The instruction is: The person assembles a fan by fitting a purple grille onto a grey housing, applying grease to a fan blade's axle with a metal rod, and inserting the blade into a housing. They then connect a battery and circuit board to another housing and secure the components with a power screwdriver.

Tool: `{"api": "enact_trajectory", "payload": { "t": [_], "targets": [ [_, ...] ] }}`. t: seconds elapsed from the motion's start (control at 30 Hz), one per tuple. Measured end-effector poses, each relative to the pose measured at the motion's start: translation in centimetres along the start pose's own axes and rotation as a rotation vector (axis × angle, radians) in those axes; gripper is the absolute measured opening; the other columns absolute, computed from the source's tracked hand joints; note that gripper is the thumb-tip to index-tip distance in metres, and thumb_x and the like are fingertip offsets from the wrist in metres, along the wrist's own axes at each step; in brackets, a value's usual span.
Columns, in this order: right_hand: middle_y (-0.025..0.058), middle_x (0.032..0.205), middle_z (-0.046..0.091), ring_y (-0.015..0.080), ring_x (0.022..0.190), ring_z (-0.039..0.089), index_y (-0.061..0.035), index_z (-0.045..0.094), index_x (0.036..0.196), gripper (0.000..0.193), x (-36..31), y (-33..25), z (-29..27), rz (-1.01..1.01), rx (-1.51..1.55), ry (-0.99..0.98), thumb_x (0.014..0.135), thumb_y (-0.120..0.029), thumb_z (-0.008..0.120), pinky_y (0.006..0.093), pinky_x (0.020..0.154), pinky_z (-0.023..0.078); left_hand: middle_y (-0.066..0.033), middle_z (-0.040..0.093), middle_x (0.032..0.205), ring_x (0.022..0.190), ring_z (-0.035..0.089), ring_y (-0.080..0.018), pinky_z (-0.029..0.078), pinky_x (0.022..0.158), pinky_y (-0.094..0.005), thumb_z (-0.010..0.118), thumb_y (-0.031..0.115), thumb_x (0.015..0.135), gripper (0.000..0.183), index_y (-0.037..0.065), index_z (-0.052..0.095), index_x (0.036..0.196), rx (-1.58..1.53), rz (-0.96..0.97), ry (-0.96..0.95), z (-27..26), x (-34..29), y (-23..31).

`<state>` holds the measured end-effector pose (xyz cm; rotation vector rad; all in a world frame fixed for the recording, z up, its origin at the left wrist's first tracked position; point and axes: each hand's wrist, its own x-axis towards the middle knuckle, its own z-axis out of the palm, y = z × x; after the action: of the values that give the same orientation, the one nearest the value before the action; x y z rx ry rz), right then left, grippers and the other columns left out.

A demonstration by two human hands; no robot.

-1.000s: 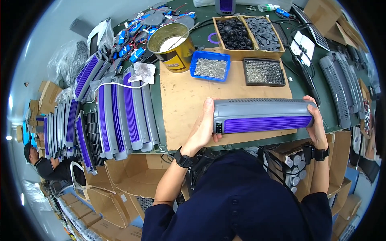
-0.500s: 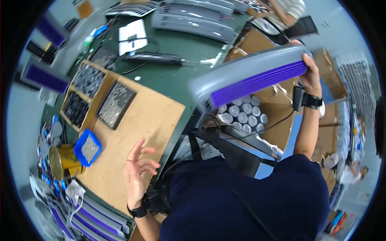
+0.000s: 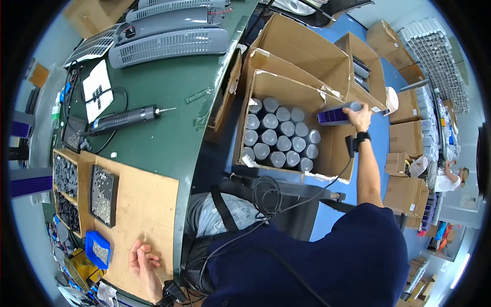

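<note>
My right hand (image 3: 360, 118) grips the upper end of a long grey and purple plastic housing (image 3: 332, 116). The housing is partly inside an open cardboard box (image 3: 337, 153), at its right side, and the box hides its lower part. Beside it in the box stand several similar grey pieces (image 3: 284, 129) with their rounded ends up. My left hand (image 3: 145, 265) hovers over or rests on a wooden board (image 3: 148, 204), its fingers loosely curled and nothing seen in them. Nearest to it is a small blue tray (image 3: 97, 249) of tiny metal parts.
A black electric screwdriver (image 3: 128, 118) lies on the green table (image 3: 169, 148). A black block of screws (image 3: 103, 195) and a divided box of dark parts (image 3: 79, 204) stand on the board. Grey slotted covers (image 3: 169, 48) lie farther back. More cartons (image 3: 307, 43) adjoin the box. A cable (image 3: 317, 193) hangs from my right wrist.
My right hand has carried the housing from above the table edge into the box's right side. My left hand has drawn back and its fingers have curled. The view has swung rightward.
</note>
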<state>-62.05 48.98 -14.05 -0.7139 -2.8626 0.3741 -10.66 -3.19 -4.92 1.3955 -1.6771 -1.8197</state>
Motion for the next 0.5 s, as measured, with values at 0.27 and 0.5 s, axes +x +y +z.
{"api": "enact_trajectory", "payload": {
  "t": [0.27, 0.5],
  "targets": [
    [0.0242, 0.132, 0.044, 0.0410, 0.111, 0.057, -0.0172, 0.045, 0.134, 0.089, 1.6, 6.0, 16.7, 0.320, 0.036, -0.100, 0.058, -0.033, 0.087, 0.0459, 0.096, 0.049, -0.0006, 0.059, 0.086, 0.056, 0.051, -0.0035, 0.041, 0.049, -0.0157, 0.055, 0.023, 0.099, 0.037, 0.002, 0.053, 0.129, 0.112, -0.084, 0.156, 0.2, 1.0, -0.7],
    [0.0273, 0.126, 0.046, 0.0473, 0.113, 0.053, -0.0136, 0.033, 0.129, 0.083, -0.6, 4.1, 24.2, 0.324, 0.099, -0.153, 0.065, -0.024, 0.085, 0.0520, 0.098, 0.045, 0.0022, 0.056, 0.078, 0.047, 0.043, -0.0017, 0.033, 0.042, -0.0160, 0.058, 0.025, 0.098, 0.028, 0.005, 0.062, 0.117, 0.170, -0.059, 0.365, -0.6, 1.6, -2.7]
  ]
}}
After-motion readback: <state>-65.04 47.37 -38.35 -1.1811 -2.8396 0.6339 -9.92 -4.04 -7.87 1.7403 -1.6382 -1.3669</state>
